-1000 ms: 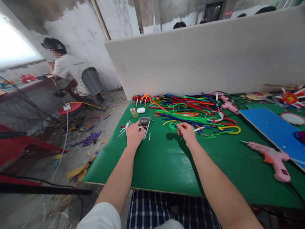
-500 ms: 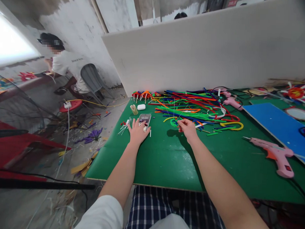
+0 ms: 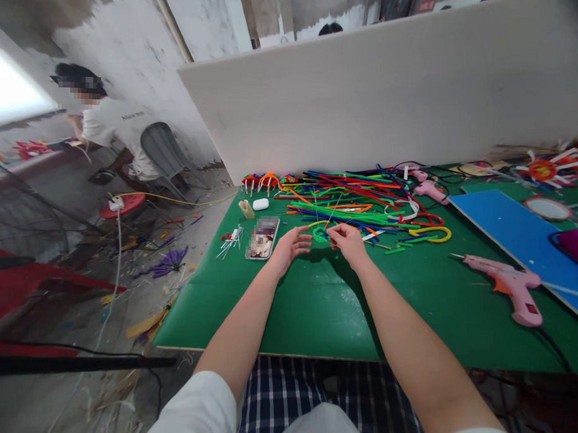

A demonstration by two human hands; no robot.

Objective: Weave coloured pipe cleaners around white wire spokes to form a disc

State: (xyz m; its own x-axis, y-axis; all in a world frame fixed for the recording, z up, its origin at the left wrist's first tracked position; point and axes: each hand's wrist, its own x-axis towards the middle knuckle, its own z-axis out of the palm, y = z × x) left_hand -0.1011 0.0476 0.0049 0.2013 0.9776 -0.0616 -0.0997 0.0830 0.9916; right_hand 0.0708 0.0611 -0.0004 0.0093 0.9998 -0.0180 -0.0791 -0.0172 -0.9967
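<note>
In the head view, the right hand [image 3: 349, 244] pinched a small green coil [image 3: 320, 234] between thumb and fingertips, just above the green desk [image 3: 314, 312]. The left hand [image 3: 290, 248] gripped nothing; its fingers were spread and stretched toward the coil, very near it, though whether they touched could not be told.

Judging by its shape, the winding was at least partly done: the coil already had a rounded form with a darker bluish part, and thin wires [image 3: 334, 210] rose beside it, seemingly attached. The wires stuck out loose and untrimmed, so the piece looked unfinished. How much of the winding was left was too small to tell.

Behind the hands, plenty of material was unused, with a heap of coloured fuzzy stems [image 3: 351, 192] lying along the white panel [image 3: 368, 112]. Small orange pieces with white legs [image 3: 269, 182] stood at the far left corner and looked further along. A phone [image 3: 262, 239] lay beside the left hand, near some thin white sticks [image 3: 230, 243]. On the right, a pink glue gun [image 3: 509, 282] rested on its side, held by neither hand.
</note>
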